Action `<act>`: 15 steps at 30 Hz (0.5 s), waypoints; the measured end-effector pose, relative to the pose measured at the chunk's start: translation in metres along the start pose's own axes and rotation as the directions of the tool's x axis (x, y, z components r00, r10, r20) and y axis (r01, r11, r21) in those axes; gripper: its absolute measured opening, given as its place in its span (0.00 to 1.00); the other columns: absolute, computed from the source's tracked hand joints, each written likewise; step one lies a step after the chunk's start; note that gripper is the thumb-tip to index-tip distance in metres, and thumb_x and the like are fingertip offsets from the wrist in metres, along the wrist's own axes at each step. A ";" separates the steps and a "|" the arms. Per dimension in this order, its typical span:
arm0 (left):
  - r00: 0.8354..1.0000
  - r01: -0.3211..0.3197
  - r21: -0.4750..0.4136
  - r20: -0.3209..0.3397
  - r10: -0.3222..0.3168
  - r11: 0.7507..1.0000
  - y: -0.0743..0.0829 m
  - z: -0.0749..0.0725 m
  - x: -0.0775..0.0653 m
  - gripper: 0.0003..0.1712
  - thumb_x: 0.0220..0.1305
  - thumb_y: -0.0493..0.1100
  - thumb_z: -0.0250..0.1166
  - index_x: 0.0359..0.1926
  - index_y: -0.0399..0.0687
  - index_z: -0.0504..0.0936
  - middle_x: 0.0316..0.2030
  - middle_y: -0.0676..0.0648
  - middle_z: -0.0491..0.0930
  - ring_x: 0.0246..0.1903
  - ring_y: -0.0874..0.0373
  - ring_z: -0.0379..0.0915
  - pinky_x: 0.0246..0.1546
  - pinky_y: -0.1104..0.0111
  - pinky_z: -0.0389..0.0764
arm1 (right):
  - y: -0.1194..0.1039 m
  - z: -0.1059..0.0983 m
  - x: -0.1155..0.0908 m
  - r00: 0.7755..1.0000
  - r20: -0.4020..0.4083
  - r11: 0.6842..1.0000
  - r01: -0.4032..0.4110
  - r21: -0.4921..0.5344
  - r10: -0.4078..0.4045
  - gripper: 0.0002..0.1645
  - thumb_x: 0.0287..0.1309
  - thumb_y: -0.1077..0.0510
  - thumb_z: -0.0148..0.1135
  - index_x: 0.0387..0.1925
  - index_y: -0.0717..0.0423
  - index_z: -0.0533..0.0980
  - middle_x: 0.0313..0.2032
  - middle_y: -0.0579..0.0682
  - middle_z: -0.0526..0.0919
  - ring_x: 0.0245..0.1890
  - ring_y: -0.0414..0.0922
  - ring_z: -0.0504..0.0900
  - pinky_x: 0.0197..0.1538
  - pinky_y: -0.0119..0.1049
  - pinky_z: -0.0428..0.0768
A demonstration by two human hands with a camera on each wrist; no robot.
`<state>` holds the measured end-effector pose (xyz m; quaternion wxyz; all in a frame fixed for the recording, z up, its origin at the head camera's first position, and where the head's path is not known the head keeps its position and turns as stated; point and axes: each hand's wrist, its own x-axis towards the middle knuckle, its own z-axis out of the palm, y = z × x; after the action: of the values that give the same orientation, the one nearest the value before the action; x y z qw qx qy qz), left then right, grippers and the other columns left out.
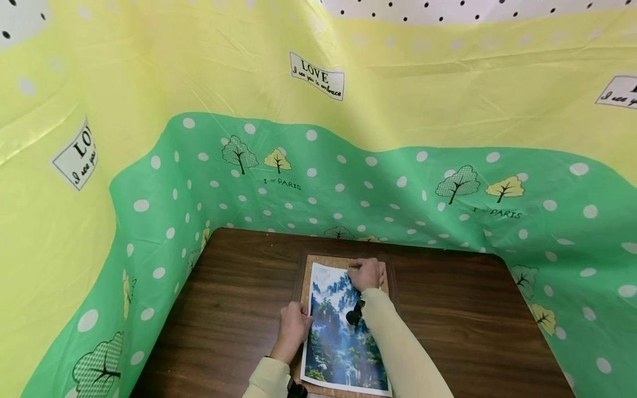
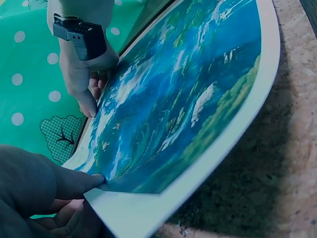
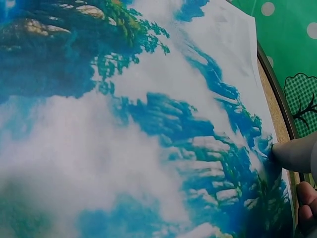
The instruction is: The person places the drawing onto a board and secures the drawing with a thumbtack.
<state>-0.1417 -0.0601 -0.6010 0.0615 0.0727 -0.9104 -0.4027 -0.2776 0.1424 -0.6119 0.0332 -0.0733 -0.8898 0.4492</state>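
A glossy landscape print [image 1: 338,331] with blue mountains, waterfalls and a white border lies over a cork board [image 1: 323,260]. At its left edge my left hand [image 1: 294,326] pinches the paper, thumb on top and fingers curled below. The left wrist view shows this edge lifted off the cork, the print [image 2: 163,109] bowing upward. My right hand [image 1: 367,275] pinches the print near its top right corner. In the right wrist view the thumb [image 3: 297,153] presses the print's border, with curled fingertips [image 3: 307,201] just beyond the edge.
The cork board has a dark frame [image 1: 392,276] and lies on a dark wood-grain table [image 1: 458,320]. A yellow and green dotted cloth [image 1: 358,182] hangs around the back and sides of the table. Small black cameras [image 1: 355,313] are strapped at both wrists.
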 end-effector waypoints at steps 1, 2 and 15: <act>1.000 0.000 -0.001 0.000 0.000 1.000 0.000 0.000 0.000 0.25 0.58 0.32 0.77 0.18 0.48 0.69 0.15 0.55 0.61 0.16 0.61 0.60 0.22 0.68 0.65 | 0.000 0.000 0.000 1.000 0.000 1.000 0.000 -0.004 0.000 0.05 0.61 0.61 0.73 0.39 0.55 0.90 0.57 0.61 0.82 0.67 0.69 0.60 0.71 0.70 0.47; 1.000 -0.001 -0.002 0.000 0.001 1.000 0.000 0.000 0.000 0.25 0.58 0.32 0.77 0.18 0.49 0.69 0.15 0.56 0.61 0.16 0.61 0.60 0.22 0.68 0.65 | 0.001 0.001 0.000 1.000 -0.001 1.000 0.000 -0.006 0.000 0.05 0.62 0.61 0.73 0.39 0.55 0.90 0.57 0.61 0.82 0.68 0.68 0.60 0.71 0.70 0.47; 0.999 -0.001 0.014 0.037 0.001 1.000 0.001 -0.002 0.003 0.27 0.58 0.31 0.76 0.17 0.49 0.66 0.15 0.54 0.56 0.16 0.60 0.57 0.20 0.69 0.62 | -0.002 0.001 -0.008 1.000 0.006 0.998 0.031 -0.059 -0.031 0.09 0.66 0.61 0.70 0.45 0.55 0.89 0.65 0.63 0.72 0.65 0.69 0.62 0.69 0.69 0.54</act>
<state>-0.1441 -0.0609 -0.5990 0.0443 0.0653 -0.9142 -0.3975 -0.2698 0.1393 -0.6111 0.0359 -0.0595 -0.9039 0.4222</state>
